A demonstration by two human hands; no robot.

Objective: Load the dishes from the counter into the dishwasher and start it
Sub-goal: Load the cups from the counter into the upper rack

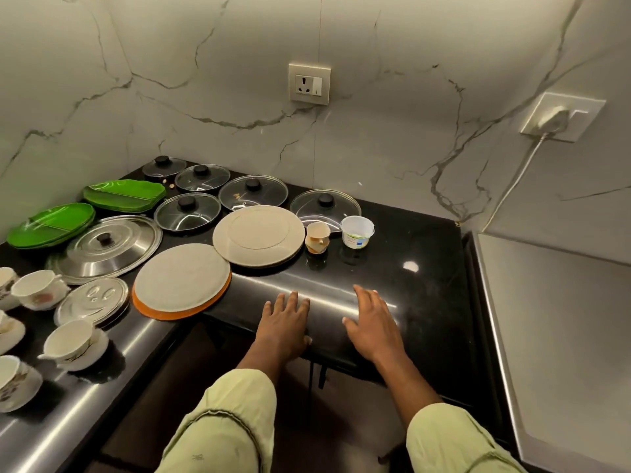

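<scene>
My left hand [285,322] and my right hand [372,322] lie flat with spread fingers on the front of the black counter [426,274], holding nothing. Behind them sit a beige plate on an orange one [182,281], a larger beige plate [258,235], a small patterned cup [317,237] and a white plastic tub [357,231]. Several glass lids [253,192] with black knobs line the back. A big steel lid [109,247], a small steel lid [92,300] and green leaf-shaped plates [51,225] lie at the left. White cups on saucers [73,344] stand along the left edge.
Marble walls close in the counter corner, with a socket [309,84] at the back and a plugged-in socket [561,117] on the right wall. A grey appliance top [563,319] adjoins the counter at the right. Below the counter edge lies dark space.
</scene>
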